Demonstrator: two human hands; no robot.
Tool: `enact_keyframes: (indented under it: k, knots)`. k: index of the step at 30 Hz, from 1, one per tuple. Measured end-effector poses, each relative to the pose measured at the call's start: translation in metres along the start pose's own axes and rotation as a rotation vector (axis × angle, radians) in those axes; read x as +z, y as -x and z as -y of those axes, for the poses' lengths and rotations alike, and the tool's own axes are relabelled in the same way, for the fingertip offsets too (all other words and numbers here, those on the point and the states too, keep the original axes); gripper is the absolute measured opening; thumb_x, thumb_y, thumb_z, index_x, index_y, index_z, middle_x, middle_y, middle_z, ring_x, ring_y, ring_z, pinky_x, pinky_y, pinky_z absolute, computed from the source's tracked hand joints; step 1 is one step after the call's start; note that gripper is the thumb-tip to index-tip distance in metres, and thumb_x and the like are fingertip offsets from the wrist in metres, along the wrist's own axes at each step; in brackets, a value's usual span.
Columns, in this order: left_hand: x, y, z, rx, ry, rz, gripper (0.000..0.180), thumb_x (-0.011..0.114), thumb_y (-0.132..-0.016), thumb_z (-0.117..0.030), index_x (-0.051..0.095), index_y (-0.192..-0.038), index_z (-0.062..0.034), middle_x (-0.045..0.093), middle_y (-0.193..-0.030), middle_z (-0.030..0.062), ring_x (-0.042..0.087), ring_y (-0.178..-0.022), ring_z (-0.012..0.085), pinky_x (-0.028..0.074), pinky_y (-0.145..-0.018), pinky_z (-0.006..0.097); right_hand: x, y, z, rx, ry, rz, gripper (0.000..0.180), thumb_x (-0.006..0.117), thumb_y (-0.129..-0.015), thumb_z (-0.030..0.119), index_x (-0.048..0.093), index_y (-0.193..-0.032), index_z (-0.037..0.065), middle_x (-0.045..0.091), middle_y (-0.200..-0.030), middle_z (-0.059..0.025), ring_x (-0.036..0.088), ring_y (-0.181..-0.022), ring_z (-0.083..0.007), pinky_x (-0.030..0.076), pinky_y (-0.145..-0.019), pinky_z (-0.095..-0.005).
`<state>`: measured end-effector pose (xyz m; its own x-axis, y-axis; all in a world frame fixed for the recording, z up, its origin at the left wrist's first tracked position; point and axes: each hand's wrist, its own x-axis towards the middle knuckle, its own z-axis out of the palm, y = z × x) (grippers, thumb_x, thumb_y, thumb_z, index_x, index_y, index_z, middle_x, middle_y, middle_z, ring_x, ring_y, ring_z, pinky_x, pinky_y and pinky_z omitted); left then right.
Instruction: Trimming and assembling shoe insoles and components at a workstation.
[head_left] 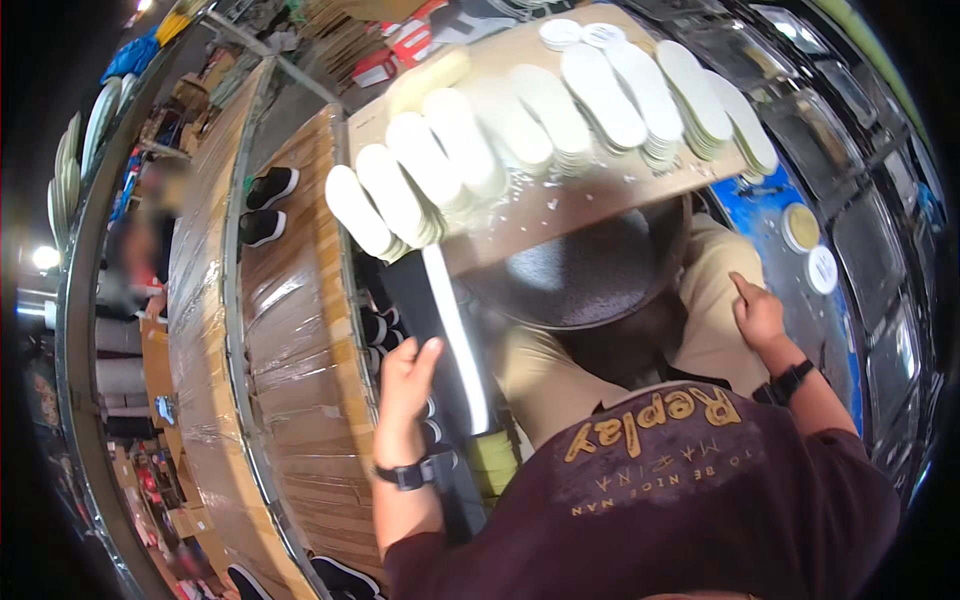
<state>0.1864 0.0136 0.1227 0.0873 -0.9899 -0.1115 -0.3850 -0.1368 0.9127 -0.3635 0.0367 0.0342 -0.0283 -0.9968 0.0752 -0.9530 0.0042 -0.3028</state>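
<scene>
My left hand [408, 380] is raised beside a black surface with a white strip [455, 340]; its thumb stands apart from the fingers, and nothing shows in it. Over my right thigh hangs my right hand [758, 312], index finger stretched out and the others loosely bent, holding nothing visible. In front of me, several stacks of white shoe insoles [603, 95] fan out across a brown board [560, 220]. Small white scraps are scattered along its near part. Below the board's near edge, a dark round basin [585, 270] sits between my legs.
Two round white lids [603, 35] lie at the board's far edge. On the blue surface at right are an open round tub [800, 228] and a white lid [821, 270]. Wrapped brown shelves [290, 300] with black shoes [262, 228] stand left; black trays [870, 225] line the right.
</scene>
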Motion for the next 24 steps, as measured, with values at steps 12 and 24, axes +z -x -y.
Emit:
enact_keyframes:
  k: [12, 24]
  knots:
    - [0.210, -0.056, 0.038, -0.124, 0.381, 0.039, 0.021, 0.057, -0.097, -0.024, 0.062, -0.086, -0.0079, 0.056, -0.077, -0.0069, 0.041, -0.068, 0.0033, 0.036, -0.063, 0.022, -0.020, 0.028, -0.059, 0.117, -0.174, -0.050, 0.016, 0.059, -0.082, 0.011, 0.068, -0.096, 0.009, 0.066, -0.087, -0.0143, 0.064, -0.078, -0.0339, 0.052, -0.069, -0.0409]
    - [0.215, -0.063, 0.047, -0.039, 0.228, -0.071, 0.036, 0.060, -0.095, -0.026, 0.047, -0.069, -0.0037, 0.044, -0.066, -0.0041, 0.033, -0.063, 0.0085, 0.035, -0.057, 0.029, -0.038, -0.009, -0.170, 0.302, -0.076, -0.199, 0.023, 0.072, -0.073, 0.003, 0.067, -0.096, 0.002, 0.063, -0.089, -0.0140, 0.063, -0.079, -0.0276, 0.050, -0.071, -0.0348]
